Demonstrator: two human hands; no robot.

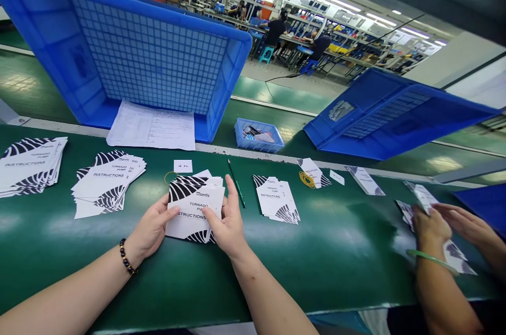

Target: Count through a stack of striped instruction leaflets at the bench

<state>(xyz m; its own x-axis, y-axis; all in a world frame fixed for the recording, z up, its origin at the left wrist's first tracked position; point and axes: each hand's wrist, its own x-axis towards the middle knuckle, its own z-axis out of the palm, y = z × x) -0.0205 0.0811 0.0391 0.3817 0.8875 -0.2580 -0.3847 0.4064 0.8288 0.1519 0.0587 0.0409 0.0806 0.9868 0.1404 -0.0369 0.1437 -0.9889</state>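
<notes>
Both my hands grip a loose stack of instruction booklets (190,203), white with black wavy stripes, above the green tabletop (166,287). My left hand (152,224) holds its left edge, thumb on the cover. On the right edge, my right hand (229,221) has its thumb on the front and its index finger pointing up. Fanned booklets (110,182) lie to the left, with another pile (33,163) farther out. A smaller pile (276,198) sits to the right. Near my hands are a green pencil (236,183), a small paper note (183,166) and a rubber band (169,179).
Behind stand a large blue crate (150,60) with a printed sheet (154,126) and a second tilted blue crate (379,113). Between them sits a small blue basket (259,135). At right, a co-worker's hands (432,227) handle booklets near rubber bands (306,179).
</notes>
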